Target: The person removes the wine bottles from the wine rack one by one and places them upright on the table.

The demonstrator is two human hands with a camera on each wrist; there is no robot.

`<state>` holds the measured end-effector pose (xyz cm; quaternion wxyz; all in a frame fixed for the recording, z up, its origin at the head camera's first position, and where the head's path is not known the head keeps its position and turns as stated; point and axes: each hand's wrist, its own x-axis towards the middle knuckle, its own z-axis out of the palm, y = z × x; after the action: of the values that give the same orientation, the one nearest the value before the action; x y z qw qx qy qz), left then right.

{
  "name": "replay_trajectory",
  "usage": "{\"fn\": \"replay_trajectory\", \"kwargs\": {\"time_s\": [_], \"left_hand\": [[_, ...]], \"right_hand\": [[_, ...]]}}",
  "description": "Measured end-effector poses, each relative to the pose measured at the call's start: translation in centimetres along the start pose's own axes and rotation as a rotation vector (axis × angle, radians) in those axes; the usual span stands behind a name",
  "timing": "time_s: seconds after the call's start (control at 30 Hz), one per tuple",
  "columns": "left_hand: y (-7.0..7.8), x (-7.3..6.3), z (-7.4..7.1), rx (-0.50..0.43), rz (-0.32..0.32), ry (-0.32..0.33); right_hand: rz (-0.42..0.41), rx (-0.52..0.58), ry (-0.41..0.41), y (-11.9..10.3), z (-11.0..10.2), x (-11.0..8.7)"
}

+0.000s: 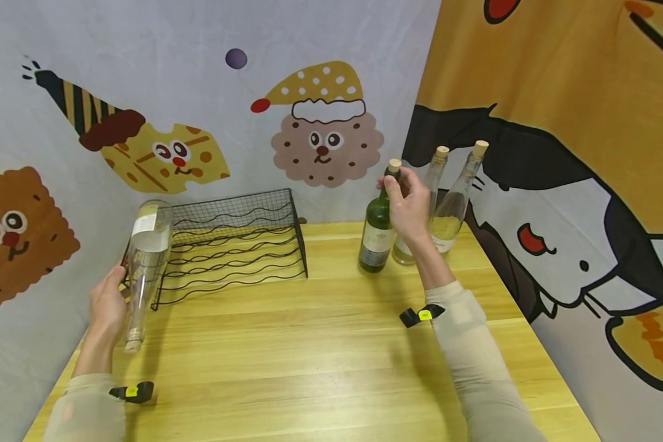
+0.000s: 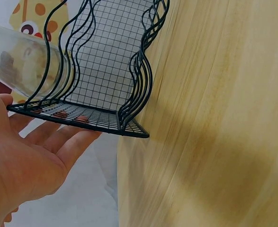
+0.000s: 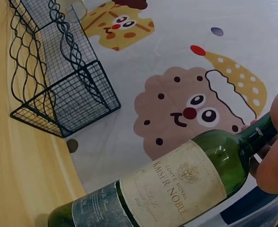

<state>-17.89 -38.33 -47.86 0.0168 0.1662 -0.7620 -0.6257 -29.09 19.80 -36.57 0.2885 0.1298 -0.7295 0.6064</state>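
Observation:
My right hand (image 1: pixel 411 205) grips the neck of a green wine bottle (image 1: pixel 377 238), just below its cork. The bottle has a cream and dark label (image 3: pixel 176 187) and stands nearly upright at the table's back right. At the left, a black wire wine rack (image 1: pixel 299 236) with wavy rails stands by the wall. A clear glass bottle (image 1: pixel 142 261) lies on its left end, corked neck toward me. Beside that end is my left hand (image 1: pixel 108 304). In the left wrist view its extended fingers (image 2: pixel 77 142) touch the rack's mesh side; part of them is behind the mesh.
Two more corked clear bottles, one (image 1: pixel 455 199) at the right and one (image 1: pixel 404 252) partly hidden by my right hand, stand beside the green one. A cartoon-printed cloth (image 1: pixel 331 37) hangs behind the wooden table (image 1: pixel 287 356) and along its right side.

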Motion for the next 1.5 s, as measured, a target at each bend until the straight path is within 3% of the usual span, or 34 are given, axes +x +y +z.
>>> {"fn": "replay_trajectory", "kwargs": {"time_s": [0.13,0.5,1.23,1.5], "left_hand": [[-0.1,0.0,0.1,-0.030,0.003,0.009],[-0.3,-0.1,-0.1,0.077,0.024,0.003],[-0.1,-0.1,0.1,0.003,0.018,-0.006],[0.1,-0.1,0.1,0.066,-0.003,0.010]], "right_hand": [[0.024,-0.021,0.013,0.4,-0.1,0.3],[0.030,-0.048,0.054,1.3,-0.2,1.0],[0.078,-0.113,0.079,2.2,-0.5,1.4],[0.085,-0.133,0.085,3.0,-0.6,1.4]]}}
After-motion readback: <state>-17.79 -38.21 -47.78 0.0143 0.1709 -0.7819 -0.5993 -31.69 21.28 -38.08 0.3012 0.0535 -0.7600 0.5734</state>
